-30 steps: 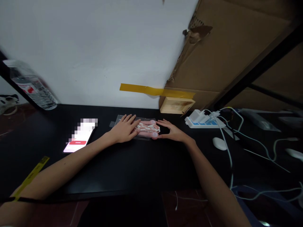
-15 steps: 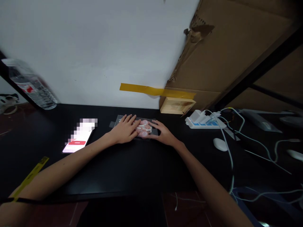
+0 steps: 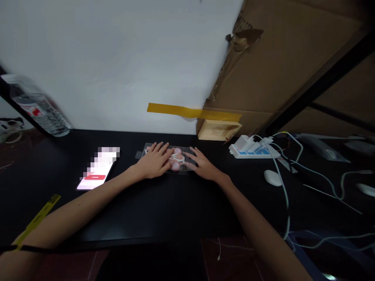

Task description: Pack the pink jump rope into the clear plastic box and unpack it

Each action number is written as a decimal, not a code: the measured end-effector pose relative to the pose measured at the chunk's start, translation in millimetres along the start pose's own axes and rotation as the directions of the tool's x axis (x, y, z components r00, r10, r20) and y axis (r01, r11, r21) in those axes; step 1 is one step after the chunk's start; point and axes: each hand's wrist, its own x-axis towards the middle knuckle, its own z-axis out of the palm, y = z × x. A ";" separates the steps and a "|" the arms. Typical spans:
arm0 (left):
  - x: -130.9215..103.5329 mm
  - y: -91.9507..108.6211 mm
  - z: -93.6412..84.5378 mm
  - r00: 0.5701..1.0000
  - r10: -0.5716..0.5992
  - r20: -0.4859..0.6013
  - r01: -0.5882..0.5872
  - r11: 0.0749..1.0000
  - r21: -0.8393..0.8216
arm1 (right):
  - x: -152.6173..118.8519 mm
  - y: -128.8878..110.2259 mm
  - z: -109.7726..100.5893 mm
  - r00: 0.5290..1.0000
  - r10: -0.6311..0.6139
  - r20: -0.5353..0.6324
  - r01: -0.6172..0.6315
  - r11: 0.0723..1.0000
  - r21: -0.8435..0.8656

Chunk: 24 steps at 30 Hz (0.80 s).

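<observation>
A clear plastic bag (image 3: 190, 156) with pink and white flat pieces (image 3: 176, 159) in it lies on the black table. My left hand (image 3: 154, 160) rests flat over its left part, fingers spread, and hides some of the pieces. On the bag's right end lie the fingers of my right hand (image 3: 202, 165), apart and stretched out. What exactly the pink pieces are, I cannot make out.
A lit phone (image 3: 96, 171) lies to the left, a water bottle (image 3: 41, 107) stands behind it. A shallow wooden box (image 3: 215, 130) leans at the back. To the right are a power strip (image 3: 254, 150), a white mouse (image 3: 272, 178) and loose cables (image 3: 287, 203).
My right hand has shifted slightly right towards the bag's end, uncovering more clear plastic. The pink and white pieces sit slightly further left. My left hand stays in place.
</observation>
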 end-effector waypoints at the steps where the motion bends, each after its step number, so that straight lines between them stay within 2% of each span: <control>1: -0.1 -0.3 0.1 1.000 -0.001 -0.005 0.001 1.000 -0.011 | -0.7 4.9 -4.9 0.999 0.018 -0.028 -0.018 1.000 0.012; 3: -0.3 -0.6 0.2 1.000 -0.007 -0.015 0.006 0.999 -0.037 | -1.9 12.6 -15.7 0.989 0.039 -0.142 -0.034 0.999 0.038; 6: -0.2 -0.7 -0.9 1.000 -0.011 -0.006 0.011 0.999 -0.052 | -3.8 12.7 -30.3 0.943 0.000 -0.332 0.029 0.996 0.081; 8: -0.1 -0.3 -1.9 1.000 -0.019 0.007 0.020 0.999 -0.050 | -5.3 6.3 -35.8 0.925 -0.040 -0.379 0.077 0.994 0.081; 11: -0.2 0.7 -1.9 0.999 -0.043 0.011 0.043 0.997 -0.071 | -7.3 -3.3 -34.5 0.946 -0.075 -0.314 0.090 0.995 0.033; 15: -0.7 1.0 0.7 0.999 -0.042 -0.001 0.041 0.996 -0.077 | -7.8 -6.6 -20.3 0.974 -0.102 -0.204 0.099 0.995 -0.025; 20: 0.1 -0.5 -0.4 0.999 0.001 -0.045 -0.006 0.995 -0.101 | -6.2 -13.8 -1.6 0.977 -0.171 -0.127 0.171 0.985 -0.013; 24: 1.2 -0.8 -4.9 0.999 0.022 -0.046 -0.026 0.996 -0.090 | -6.5 -20.3 3.2 0.975 -0.199 -0.097 0.199 0.980 -0.007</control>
